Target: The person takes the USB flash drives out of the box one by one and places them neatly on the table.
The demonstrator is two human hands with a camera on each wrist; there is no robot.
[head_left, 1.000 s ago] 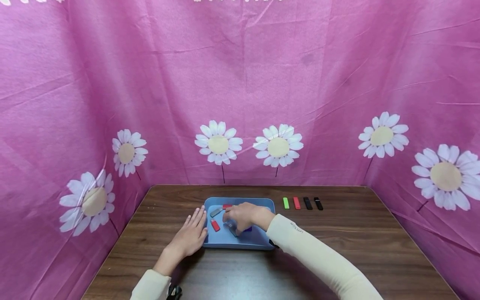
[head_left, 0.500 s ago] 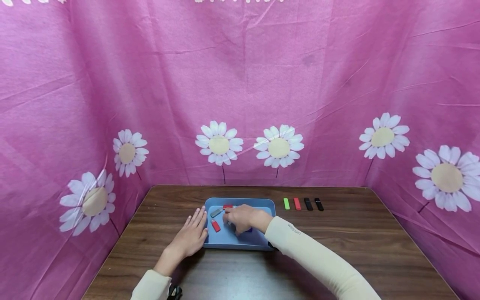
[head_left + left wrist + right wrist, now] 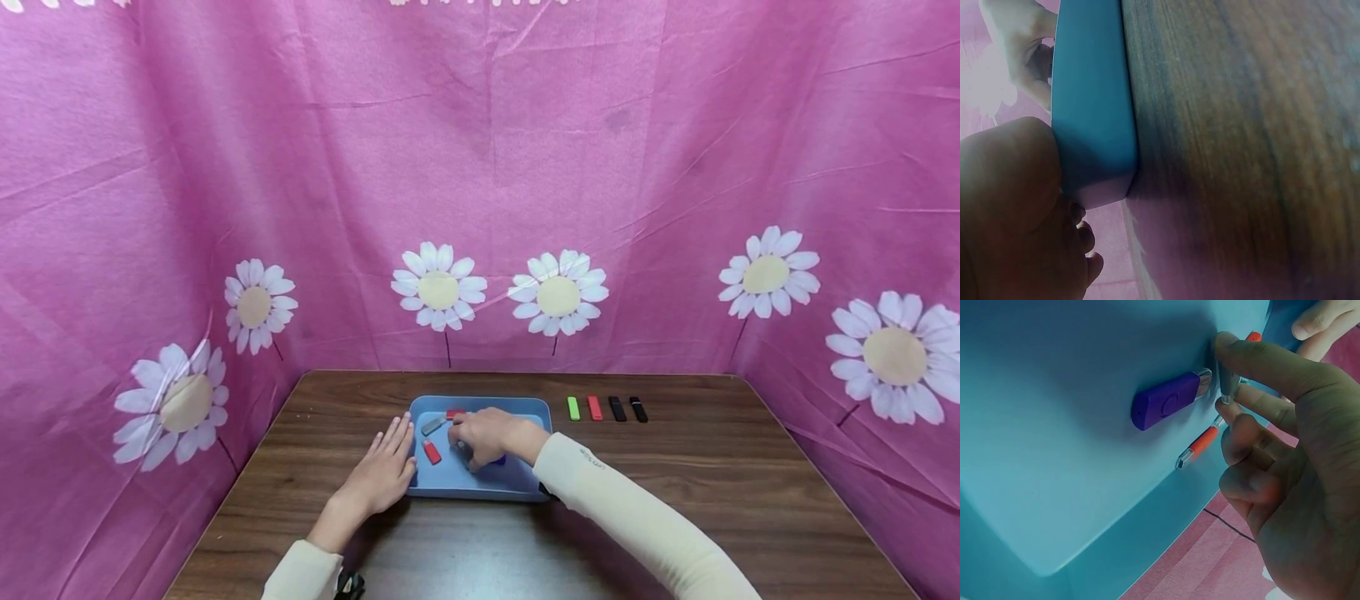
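My right hand point(image 3: 487, 435) reaches into a blue tray point(image 3: 480, 492). Between thumb and fingers it pinches a grey USB stick point(image 3: 1229, 381), partly covered by the hand in the head view. Beside those fingers lies a purple USB stick point(image 3: 1166, 403), and a red one with a metal end point(image 3: 1202, 442) sits near the tray's far wall. Left of the hand are another grey USB stick point(image 3: 432, 427) and a red USB stick point(image 3: 432, 452). My left hand point(image 3: 384, 475) rests with extended fingers along the tray's left side.
On the wooden table point(image 3: 675, 483), right of the tray, a row holds a green stick point(image 3: 573, 408), a red stick point(image 3: 595, 407) and two black sticks point(image 3: 617, 408). A pink flowered cloth point(image 3: 480, 167) hangs behind the table and along both sides.
My right hand has shifted slightly within the tray, and its fingers have drawn in on the grey USB stick. The left hand stays in place.
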